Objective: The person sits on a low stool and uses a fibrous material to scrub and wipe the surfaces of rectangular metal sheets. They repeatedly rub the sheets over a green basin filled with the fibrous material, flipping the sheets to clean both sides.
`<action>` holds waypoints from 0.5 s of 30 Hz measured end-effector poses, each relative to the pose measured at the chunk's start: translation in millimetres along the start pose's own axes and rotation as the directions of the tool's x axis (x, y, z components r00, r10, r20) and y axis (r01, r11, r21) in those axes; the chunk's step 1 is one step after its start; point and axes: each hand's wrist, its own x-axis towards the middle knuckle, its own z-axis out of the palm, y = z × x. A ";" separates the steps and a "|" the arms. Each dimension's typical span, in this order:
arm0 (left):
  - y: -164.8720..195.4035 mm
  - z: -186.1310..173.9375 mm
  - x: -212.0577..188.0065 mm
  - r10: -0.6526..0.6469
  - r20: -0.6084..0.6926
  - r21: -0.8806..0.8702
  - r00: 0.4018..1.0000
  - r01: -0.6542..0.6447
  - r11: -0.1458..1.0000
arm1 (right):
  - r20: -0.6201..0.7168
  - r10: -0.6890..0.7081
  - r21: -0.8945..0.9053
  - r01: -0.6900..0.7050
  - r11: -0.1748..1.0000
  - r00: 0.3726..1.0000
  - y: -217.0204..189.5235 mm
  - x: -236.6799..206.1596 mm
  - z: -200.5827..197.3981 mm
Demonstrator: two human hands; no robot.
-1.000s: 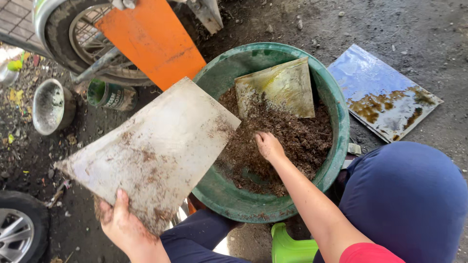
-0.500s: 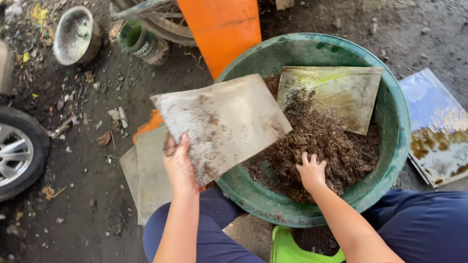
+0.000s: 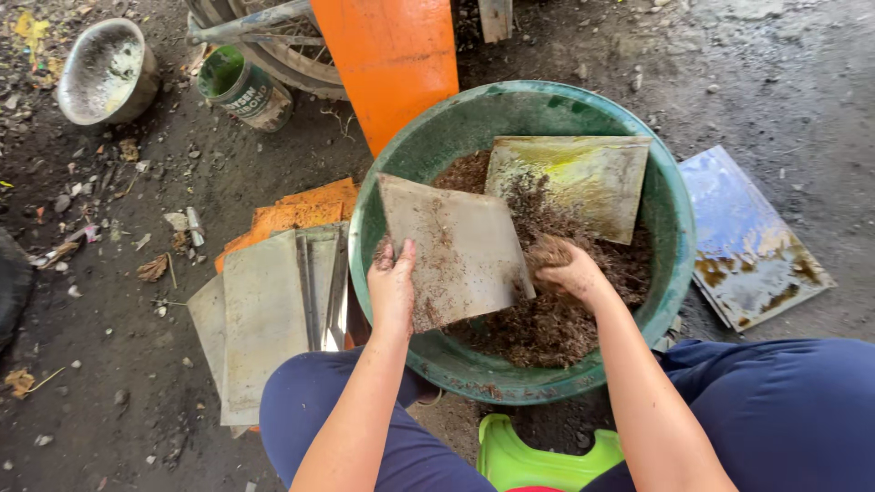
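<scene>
**Over the green basin, the square plate comes in to meet the scrubbing hand**

Above the near-left rim of the green basin (image 3: pixel 679 237), the left hand (image 3: pixel 394 290) now holds a grey square plate (image 3: pixel 456 251) tilted over the brown fibrous mix (image 3: pixel 547 319). A second ago the plate was out to the left, clear of the basin and held by its near corner; half a second ago it was swinging in. Now most of it sits over the bowl, so grit falling off it would land inside. The right hand (image 3: pixel 570 271) has lifted from the middle of the mix and rests at the plate's right edge, closed around a clump of fibre.

The left hand grips the plate's near-left edge, thumb on top, fingers hidden underneath, forearm running straight up from the knees. The right wrist is bent inward, palm down, knuckles toward the plate.

A second, yellowish plate (image 3: pixel 583 178) leans against the far inner wall of the basin. More grey plates (image 3: pixel 264 319) lie stacked on the ground to the left, and a bluish one (image 3: pixel 752 246) lies to the right.
</scene>
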 end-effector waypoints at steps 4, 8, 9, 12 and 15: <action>-30.0 32.5 -1.1 -0.108 0.060 0.092 0.992 0.102 0.991 | -0.032 -0.156 0.181 0.159 0.971 0.987 -20.2 -24.1 29.6; -50.1 56.8 1.3 -0.180 0.095 0.327 0.979 0.140 0.935 | -0.230 -0.387 0.369 0.448 0.815 0.893 -5.5 3.0 49.2; -52.2 57.9 2.0 -0.193 0.105 0.364 0.976 0.143 0.920 | -0.281 -0.354 0.382 0.443 0.812 0.892 -1.9 14.1 50.3; -55.3 58.8 2.0 -0.165 0.118 0.278 0.979 0.127 0.952 | -0.366 -0.244 0.364 0.379 0.851 0.898 -1.0 35.2 58.1; -51.3 57.4 3.2 -0.210 0.150 0.126 0.966 0.192 0.973 | -0.348 -0.211 0.298 0.322 0.899 0.913 -20.8 24.8 79.9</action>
